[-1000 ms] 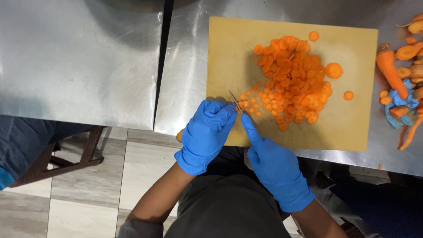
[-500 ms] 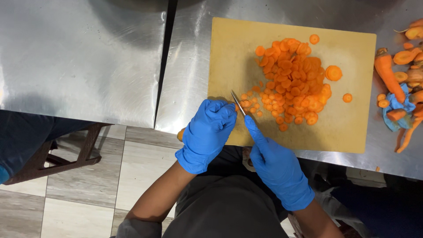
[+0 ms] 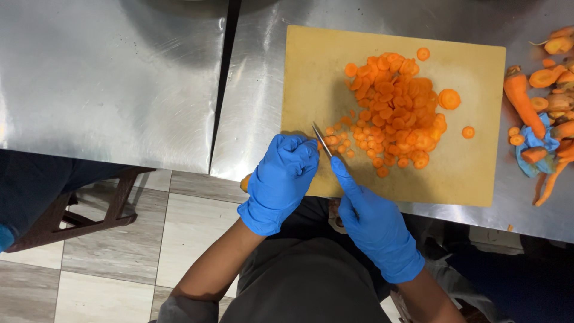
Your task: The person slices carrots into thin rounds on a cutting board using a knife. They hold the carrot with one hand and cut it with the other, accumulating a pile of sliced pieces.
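Two blue-gloved hands meet at the cutting board's [image 3: 478,179] near-left corner: my left hand [image 3: 280,179] curls round a carrot [image 3: 245,182] to steady it, while my right hand [image 3: 373,224] grips the knife [image 3: 321,139], forefinger along its spine for control.

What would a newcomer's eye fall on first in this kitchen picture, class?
A heap of orange carrot slices fills the middle of a tan cutting board on a steel counter. At the board's near edge, the left hand and right hand, both blue-gloved, work a small knife.
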